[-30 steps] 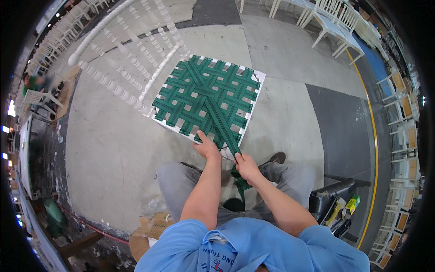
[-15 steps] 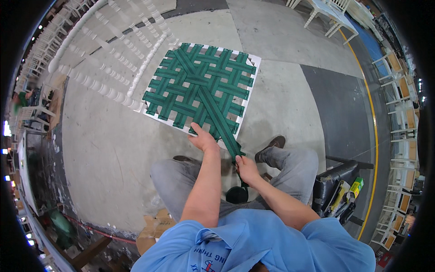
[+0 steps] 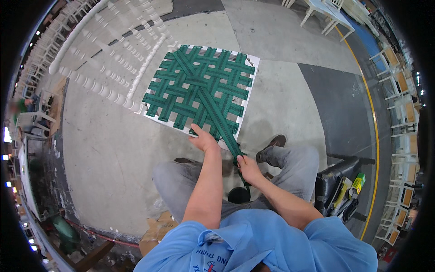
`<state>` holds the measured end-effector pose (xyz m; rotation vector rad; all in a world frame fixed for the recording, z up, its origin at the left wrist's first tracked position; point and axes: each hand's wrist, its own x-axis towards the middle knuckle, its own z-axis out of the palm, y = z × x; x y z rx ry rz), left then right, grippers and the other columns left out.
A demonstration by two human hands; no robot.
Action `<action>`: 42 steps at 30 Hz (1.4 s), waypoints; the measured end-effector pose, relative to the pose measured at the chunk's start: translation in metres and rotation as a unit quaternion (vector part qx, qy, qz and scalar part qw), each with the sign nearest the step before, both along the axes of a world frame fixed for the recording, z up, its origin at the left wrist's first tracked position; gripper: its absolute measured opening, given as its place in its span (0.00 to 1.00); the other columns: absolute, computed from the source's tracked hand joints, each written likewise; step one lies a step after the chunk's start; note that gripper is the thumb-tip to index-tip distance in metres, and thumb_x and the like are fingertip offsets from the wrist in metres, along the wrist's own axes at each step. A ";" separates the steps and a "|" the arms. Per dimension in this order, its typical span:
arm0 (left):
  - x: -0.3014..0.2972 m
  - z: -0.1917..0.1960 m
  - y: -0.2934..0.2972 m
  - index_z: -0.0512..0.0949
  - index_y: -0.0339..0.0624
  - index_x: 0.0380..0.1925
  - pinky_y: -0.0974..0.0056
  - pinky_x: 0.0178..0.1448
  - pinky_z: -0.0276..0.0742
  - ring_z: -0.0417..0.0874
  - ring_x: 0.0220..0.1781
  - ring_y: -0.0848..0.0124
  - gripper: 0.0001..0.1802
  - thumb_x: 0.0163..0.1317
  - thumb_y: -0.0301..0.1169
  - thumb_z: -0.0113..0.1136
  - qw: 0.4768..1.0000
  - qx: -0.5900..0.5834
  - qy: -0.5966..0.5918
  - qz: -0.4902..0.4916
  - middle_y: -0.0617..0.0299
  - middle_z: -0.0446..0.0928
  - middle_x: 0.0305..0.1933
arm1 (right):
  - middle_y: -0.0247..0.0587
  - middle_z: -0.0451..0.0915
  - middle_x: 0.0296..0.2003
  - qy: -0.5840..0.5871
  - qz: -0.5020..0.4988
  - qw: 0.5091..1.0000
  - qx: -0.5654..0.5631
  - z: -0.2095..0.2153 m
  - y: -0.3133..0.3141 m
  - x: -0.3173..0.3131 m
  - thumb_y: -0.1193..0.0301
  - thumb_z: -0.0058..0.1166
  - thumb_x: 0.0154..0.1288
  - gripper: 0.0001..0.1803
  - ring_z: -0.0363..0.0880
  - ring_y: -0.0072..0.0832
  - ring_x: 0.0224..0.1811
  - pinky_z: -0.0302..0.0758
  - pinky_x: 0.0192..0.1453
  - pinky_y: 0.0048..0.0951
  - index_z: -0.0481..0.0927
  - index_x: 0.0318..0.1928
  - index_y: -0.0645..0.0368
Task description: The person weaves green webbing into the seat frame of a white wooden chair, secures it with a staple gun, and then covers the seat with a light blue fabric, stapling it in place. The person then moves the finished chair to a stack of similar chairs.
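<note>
In front of me is a white chair [image 3: 100, 87] with turned spindles, its seat woven from green webbing [image 3: 201, 81]. My left hand [image 3: 202, 139] grips the near edge of the seat frame, thumb on top and fingers hidden below. My right hand [image 3: 248, 168] is closed around a loose green webbing strap [image 3: 219, 119]. That strap lies diagonally over the weave and runs past the near edge to my right hand. Its tail hangs down between my knees beside a dark round object [image 3: 239, 195], whose kind I cannot make out.
A black padded stool [image 3: 327, 183] at my right carries tools and a green-yellow box [image 3: 357, 185]. A cardboard box [image 3: 156, 230] sits by my left hip. Rows of white chairs [image 3: 403, 136] line the right side, with more at far left. A white table [image 3: 327, 16] stands far right.
Both hands keep their grips on the seat edge and the strap. The view has shifted slightly; the chair and strap look almost the same.
</note>
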<state>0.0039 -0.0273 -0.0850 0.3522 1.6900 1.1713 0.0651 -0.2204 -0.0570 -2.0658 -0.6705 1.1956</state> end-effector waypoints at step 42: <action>-0.047 -0.007 -0.081 0.89 0.32 0.42 0.32 0.65 0.73 0.86 0.55 0.35 0.43 0.83 0.61 0.36 0.530 0.060 0.463 -0.707 0.36 0.88 0.46 | 0.54 0.86 0.55 -0.198 -0.044 0.960 0.195 0.076 -0.051 0.061 0.58 0.55 0.79 0.21 0.83 0.52 0.62 0.78 0.66 0.46 0.83 0.61 0.57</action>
